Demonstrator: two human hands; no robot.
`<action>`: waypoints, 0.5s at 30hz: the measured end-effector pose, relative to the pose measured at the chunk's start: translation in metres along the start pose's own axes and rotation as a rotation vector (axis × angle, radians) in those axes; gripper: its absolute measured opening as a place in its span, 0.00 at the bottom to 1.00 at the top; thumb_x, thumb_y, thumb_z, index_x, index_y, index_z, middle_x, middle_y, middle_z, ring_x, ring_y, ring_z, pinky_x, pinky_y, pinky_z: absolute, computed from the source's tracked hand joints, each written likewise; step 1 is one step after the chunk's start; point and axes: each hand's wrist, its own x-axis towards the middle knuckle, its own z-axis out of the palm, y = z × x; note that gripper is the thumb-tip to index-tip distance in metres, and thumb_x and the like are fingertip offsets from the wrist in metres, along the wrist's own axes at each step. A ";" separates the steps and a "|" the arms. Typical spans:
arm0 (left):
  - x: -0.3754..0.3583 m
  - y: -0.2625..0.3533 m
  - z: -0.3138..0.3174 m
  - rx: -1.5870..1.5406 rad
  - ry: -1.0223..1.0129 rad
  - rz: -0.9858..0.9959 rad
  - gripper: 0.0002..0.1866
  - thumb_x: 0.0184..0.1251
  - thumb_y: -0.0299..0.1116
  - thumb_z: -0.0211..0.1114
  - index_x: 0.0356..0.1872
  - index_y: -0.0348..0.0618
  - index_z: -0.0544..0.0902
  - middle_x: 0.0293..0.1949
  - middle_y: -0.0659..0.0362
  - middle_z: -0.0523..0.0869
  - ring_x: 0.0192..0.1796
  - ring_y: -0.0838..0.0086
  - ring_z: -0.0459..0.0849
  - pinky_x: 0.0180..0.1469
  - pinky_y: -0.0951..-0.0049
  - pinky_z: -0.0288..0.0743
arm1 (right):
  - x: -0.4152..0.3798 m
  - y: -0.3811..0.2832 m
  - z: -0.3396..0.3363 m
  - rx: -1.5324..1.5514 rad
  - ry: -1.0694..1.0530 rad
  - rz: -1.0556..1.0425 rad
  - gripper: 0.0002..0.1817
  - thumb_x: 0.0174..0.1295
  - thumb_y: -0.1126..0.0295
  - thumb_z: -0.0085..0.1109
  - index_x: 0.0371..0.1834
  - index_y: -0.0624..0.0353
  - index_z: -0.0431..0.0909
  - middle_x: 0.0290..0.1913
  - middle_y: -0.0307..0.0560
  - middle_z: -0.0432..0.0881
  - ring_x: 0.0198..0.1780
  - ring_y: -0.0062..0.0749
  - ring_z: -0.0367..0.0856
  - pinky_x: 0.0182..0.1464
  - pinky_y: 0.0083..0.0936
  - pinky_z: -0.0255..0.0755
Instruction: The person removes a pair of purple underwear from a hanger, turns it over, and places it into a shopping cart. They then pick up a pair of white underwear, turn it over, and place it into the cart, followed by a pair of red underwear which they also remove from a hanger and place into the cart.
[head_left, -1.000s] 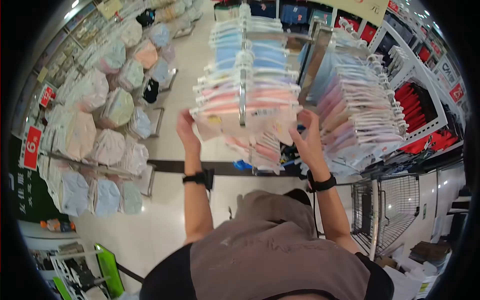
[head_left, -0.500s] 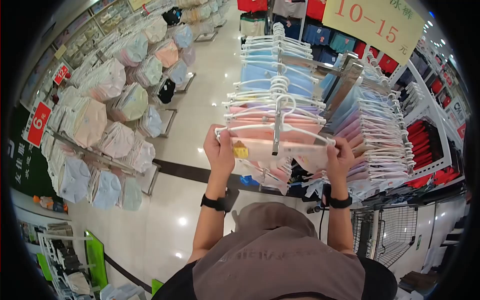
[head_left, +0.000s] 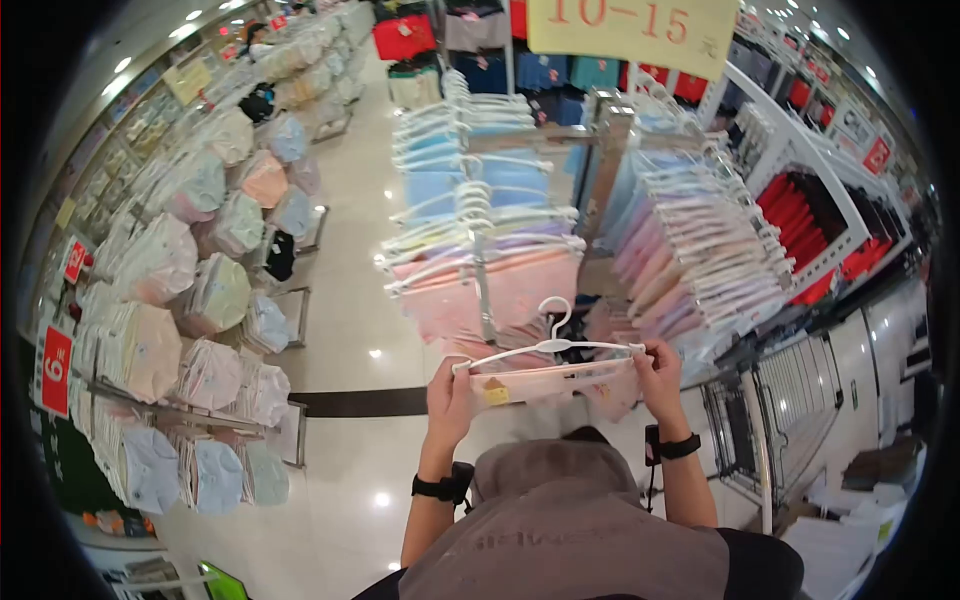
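A white plastic hanger point(head_left: 553, 346) with a pale pink garment point(head_left: 550, 385) is held level in front of my chest, its hook pointing up and off the rack. My left hand point(head_left: 450, 402) is closed around the hanger's left end, near a small yellow tag point(head_left: 496, 390) on the garment. The opposite end is gripped by my right hand point(head_left: 660, 378). Just beyond the hanger is the metal rail point(head_left: 482, 290), carrying pink, purple, yellow and blue garments point(head_left: 490, 300) on white hangers. Folds of the held garment hide its exact kind.
To the right of the rail stands a metal post point(head_left: 605, 150), then another row of pastel garments point(head_left: 690, 220). A yellow price sign point(head_left: 625, 35) hangs above. Racks of underwear point(head_left: 150, 350) line the left side. A wire shopping cart point(head_left: 790, 400) stands at the right.
The hanger with the pink garment has come off the rail's end and toward my body, still in both hands. The view has shifted, so the racks appear further left.
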 end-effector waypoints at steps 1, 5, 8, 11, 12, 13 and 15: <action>-0.011 0.004 0.004 -0.032 0.001 -0.032 0.11 0.77 0.34 0.50 0.42 0.37 0.77 0.28 0.66 0.77 0.30 0.85 0.70 0.32 0.80 0.66 | -0.004 0.003 -0.011 0.019 -0.058 0.074 0.09 0.64 0.69 0.63 0.41 0.63 0.78 0.34 0.36 0.79 0.36 0.16 0.73 0.39 0.18 0.69; -0.041 -0.005 0.019 0.016 -0.035 -0.014 0.08 0.73 0.31 0.54 0.43 0.38 0.77 0.29 0.59 0.82 0.27 0.78 0.77 0.30 0.76 0.70 | -0.041 -0.028 -0.024 -0.498 0.185 -0.297 0.15 0.55 0.73 0.66 0.46 0.61 0.77 0.41 0.51 0.80 0.42 0.38 0.78 0.46 0.32 0.71; -0.040 0.017 0.035 0.310 -0.373 0.020 0.08 0.69 0.31 0.59 0.43 0.38 0.78 0.29 0.51 0.85 0.27 0.61 0.84 0.29 0.68 0.74 | -0.064 -0.085 -0.014 -0.619 0.005 -0.552 0.22 0.52 0.73 0.68 0.52 0.62 0.75 0.47 0.52 0.80 0.46 0.49 0.77 0.51 0.39 0.71; -0.037 0.034 0.066 0.327 -0.626 0.007 0.10 0.64 0.32 0.65 0.43 0.40 0.79 0.29 0.46 0.84 0.30 0.51 0.84 0.31 0.63 0.76 | -0.061 -0.110 0.025 -0.588 -0.369 -0.470 0.32 0.55 0.65 0.69 0.62 0.63 0.69 0.52 0.56 0.79 0.51 0.53 0.78 0.53 0.41 0.71; -0.037 0.038 0.076 0.335 -0.701 0.048 0.10 0.64 0.32 0.65 0.43 0.40 0.79 0.28 0.46 0.83 0.30 0.51 0.84 0.31 0.64 0.76 | -0.062 -0.106 0.026 -0.593 -0.350 -0.464 0.32 0.55 0.65 0.69 0.62 0.63 0.69 0.52 0.56 0.79 0.51 0.53 0.78 0.53 0.41 0.71; -0.041 0.037 0.084 0.244 -0.702 0.017 0.09 0.64 0.30 0.65 0.42 0.38 0.81 0.27 0.50 0.84 0.27 0.61 0.85 0.30 0.69 0.75 | -0.062 -0.100 0.025 -0.525 -0.487 -0.288 0.32 0.57 0.63 0.67 0.63 0.63 0.68 0.52 0.56 0.79 0.51 0.53 0.78 0.53 0.40 0.72; -0.048 0.048 0.094 0.134 -0.701 -0.094 0.08 0.65 0.29 0.64 0.42 0.37 0.82 0.27 0.53 0.85 0.27 0.69 0.83 0.31 0.72 0.74 | -0.066 -0.096 0.012 -0.400 -0.650 -0.057 0.29 0.63 0.59 0.62 0.64 0.62 0.68 0.49 0.57 0.79 0.47 0.49 0.81 0.49 0.35 0.74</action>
